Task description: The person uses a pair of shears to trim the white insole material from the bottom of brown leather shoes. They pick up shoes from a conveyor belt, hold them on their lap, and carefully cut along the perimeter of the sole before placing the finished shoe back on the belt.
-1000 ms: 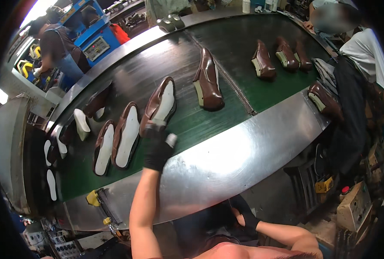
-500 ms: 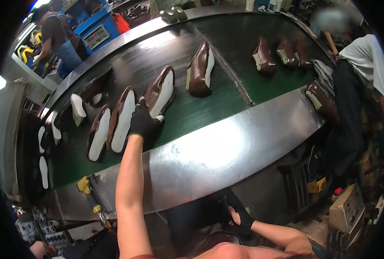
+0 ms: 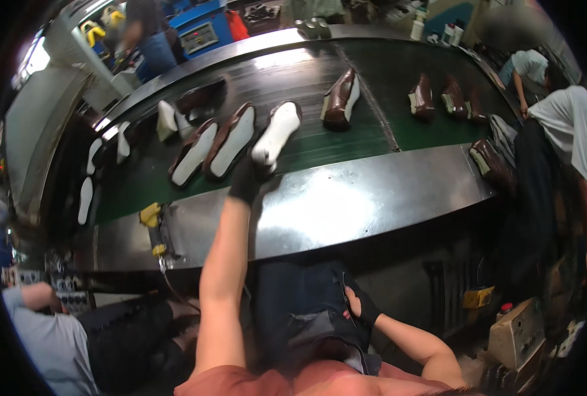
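My left hand, in a black glove, reaches over the near edge of the belt. It is closed on the near end of a brown shoe, whose white underside faces up. Just left of it lie two similar brown shoes, pale undersides up. To the right a brown shoe stands apart on the belt. Low by my lap is my right hand, in a black glove with bare fingertips. Its fingers curl at the dark cloth there; what they hold, if anything, is hidden.
A metal ledge borders the dark green belt. White sole-shaped pieces lie at left, more brown shoes at right. A yellow-handled tool sits on the ledge. People are at lower left and right.
My left hand has gone from beside the shoe to gripping its near end, and the white underside now faces up more fully. The view has shifted; a person shows at lower left.
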Action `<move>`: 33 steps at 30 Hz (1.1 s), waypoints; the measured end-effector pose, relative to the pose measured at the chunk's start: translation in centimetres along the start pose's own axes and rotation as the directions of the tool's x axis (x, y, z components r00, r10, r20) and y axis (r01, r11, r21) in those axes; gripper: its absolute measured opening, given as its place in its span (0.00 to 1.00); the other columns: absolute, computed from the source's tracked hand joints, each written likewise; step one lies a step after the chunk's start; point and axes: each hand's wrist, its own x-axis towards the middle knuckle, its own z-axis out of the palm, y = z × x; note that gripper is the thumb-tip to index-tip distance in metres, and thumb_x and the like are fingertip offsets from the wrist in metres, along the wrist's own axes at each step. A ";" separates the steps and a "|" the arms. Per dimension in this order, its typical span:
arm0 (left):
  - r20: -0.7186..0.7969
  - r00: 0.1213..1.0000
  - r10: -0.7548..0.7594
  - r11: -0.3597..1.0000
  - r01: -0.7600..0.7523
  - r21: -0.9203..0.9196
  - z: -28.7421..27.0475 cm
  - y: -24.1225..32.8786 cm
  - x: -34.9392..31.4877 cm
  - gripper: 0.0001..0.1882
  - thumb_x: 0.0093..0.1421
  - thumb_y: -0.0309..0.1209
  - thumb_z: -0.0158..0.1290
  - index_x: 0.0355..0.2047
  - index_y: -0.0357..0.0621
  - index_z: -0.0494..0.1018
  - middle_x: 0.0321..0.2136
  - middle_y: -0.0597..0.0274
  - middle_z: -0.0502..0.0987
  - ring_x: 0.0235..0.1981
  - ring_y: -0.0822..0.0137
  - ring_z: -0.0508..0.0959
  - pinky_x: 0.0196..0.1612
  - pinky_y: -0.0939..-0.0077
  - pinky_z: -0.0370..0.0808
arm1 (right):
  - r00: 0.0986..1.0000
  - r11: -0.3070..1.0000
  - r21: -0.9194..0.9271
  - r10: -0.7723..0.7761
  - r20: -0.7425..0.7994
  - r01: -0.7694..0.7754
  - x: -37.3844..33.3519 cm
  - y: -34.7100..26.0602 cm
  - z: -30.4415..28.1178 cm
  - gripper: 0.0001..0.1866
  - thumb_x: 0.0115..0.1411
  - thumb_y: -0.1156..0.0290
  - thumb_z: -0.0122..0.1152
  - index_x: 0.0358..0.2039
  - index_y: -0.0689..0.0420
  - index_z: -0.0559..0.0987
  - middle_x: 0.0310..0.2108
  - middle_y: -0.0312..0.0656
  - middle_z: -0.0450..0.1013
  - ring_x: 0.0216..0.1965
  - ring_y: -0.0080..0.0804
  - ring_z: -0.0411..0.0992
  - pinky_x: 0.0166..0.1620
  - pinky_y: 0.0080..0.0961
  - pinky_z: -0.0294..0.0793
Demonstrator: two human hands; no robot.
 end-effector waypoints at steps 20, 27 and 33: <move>0.123 0.977 0.173 0.441 -0.189 0.877 19.7 -14.4 -24.4 0.28 0.46 0.34 0.67 0.48 0.42 0.72 0.51 0.56 0.72 0.57 0.59 0.68 0.61 0.65 0.62 | 0.732 0.733 -0.007 -0.680 -0.049 0.680 -13.6 -4.2 5.4 0.23 0.69 0.52 0.47 0.30 0.61 0.74 0.21 0.34 0.70 0.25 0.18 0.69 0.31 0.20 0.68; 0.030 0.973 0.230 0.335 -0.108 0.936 26.6 -21.0 -31.2 0.32 0.40 0.33 0.71 0.48 0.43 0.72 0.52 0.52 0.71 0.60 0.53 0.65 0.61 0.60 0.61 | 0.594 0.593 -0.064 -0.804 0.015 0.803 -14.9 -3.3 5.9 0.25 0.55 0.60 0.69 0.47 0.61 0.74 0.37 0.38 0.72 0.40 0.25 0.68 0.42 0.23 0.68; -0.293 0.928 0.229 0.600 0.102 0.793 27.6 -25.0 -34.8 0.23 0.53 0.27 0.60 0.49 0.38 0.69 0.49 0.53 0.71 0.51 0.65 0.71 0.52 0.67 0.70 | 0.639 0.578 -0.273 -0.694 0.333 0.769 -16.5 -5.5 6.1 0.37 0.45 0.54 0.74 0.53 0.59 0.72 0.45 0.46 0.72 0.44 0.41 0.68 0.50 0.30 0.66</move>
